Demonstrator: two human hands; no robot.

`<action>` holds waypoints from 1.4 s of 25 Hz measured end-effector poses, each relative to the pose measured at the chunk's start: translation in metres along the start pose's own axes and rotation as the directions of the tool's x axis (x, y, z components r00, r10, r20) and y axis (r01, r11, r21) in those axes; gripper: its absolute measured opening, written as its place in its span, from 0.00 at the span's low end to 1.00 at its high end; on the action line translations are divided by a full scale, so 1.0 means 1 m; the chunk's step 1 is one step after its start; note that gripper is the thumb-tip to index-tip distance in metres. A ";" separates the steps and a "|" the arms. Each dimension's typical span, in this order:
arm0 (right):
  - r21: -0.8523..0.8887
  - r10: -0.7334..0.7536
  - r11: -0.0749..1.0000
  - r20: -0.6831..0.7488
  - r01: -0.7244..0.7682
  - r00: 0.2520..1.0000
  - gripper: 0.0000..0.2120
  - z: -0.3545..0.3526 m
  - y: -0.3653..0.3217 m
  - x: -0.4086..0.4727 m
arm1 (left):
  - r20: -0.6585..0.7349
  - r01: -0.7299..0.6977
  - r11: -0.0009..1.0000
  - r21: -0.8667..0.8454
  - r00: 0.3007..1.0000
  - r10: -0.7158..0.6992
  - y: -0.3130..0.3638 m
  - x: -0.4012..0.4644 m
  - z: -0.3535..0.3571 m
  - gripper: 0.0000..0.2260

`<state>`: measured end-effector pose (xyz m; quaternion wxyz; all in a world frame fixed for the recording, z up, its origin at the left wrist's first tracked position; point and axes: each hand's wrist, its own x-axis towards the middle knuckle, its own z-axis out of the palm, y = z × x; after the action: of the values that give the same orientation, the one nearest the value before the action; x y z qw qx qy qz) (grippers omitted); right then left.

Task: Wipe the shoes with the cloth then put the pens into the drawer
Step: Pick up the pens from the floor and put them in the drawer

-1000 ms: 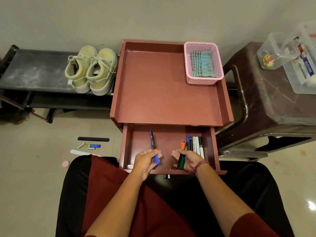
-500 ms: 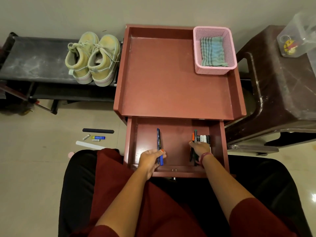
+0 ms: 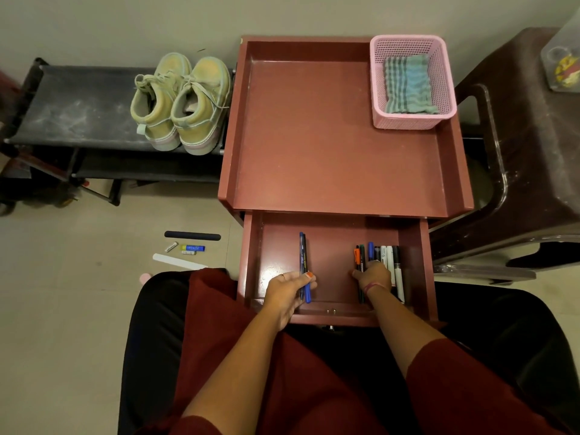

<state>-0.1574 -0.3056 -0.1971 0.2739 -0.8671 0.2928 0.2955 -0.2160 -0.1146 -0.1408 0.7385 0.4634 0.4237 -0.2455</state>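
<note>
Inside open drawer (image 3: pixel 332 309), left hand (image 3: pixel 287 293) gripping two blue pens (image 3: pixel 303 265), right hand (image 3: pixel 373 276) curled on pen row (image 3: pixel 390 262)

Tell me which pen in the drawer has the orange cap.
The orange-capped pen lies leftmost in the bunch under the right hand, at the drawer's right side. Its neighbours' caps are dark, blue or white.

A pair of pale yellow-green lace-up shoes (image 3: pixel 180 102) stands side by side on a dark rack. A folded blue-green striped cloth (image 3: pixel 408 84) lies in a pink basket. The reddish drawer (image 3: pixel 332 312) is pulled open — two blue pens (image 3: pixel 303 262) lie left of centre, a row of mixed pens (image 3: pixel 381 262) at the right.
</note>
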 end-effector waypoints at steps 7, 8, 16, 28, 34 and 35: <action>-0.146 -0.014 0.989 -0.090 0.001 0.996 0.27 -0.006 0.005 -0.005 | 0.015 0.008 0.999 0.035 1.000 -0.008 0.000 0.001 0.000 0.13; -0.174 -0.018 0.985 -0.086 0.002 0.996 0.26 -0.009 0.006 -0.003 | 0.014 0.003 0.999 0.042 1.000 -0.003 -0.001 0.002 0.000 0.13; 0.421 -0.170 0.906 0.457 -0.044 0.873 0.18 -0.026 -0.039 -0.045 | 0.029 -0.028 0.990 0.135 0.999 0.024 -0.003 0.001 0.003 0.10; 0.613 0.020 0.773 0.229 -0.161 0.973 0.05 0.004 -0.039 -0.023 | -0.044 -0.027 0.991 0.129 0.998 0.033 -0.004 0.000 0.006 0.04; 0.002 0.017 1.000 0.044 -0.017 0.999 0.15 0.008 -0.020 0.000 | -0.023 0.012 0.998 0.069 1.000 -0.010 -0.001 -0.002 0.006 0.04; -0.032 0.016 0.999 0.038 -0.015 0.999 0.15 0.010 -0.020 0.001 | -0.020 0.014 0.998 0.063 1.000 -0.013 -0.001 -0.002 0.006 0.04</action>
<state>-0.1472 -0.2858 -0.1989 0.2634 -0.8633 0.2895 0.3187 -0.2152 -0.1202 -0.1385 0.7177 0.4860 0.4260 -0.2592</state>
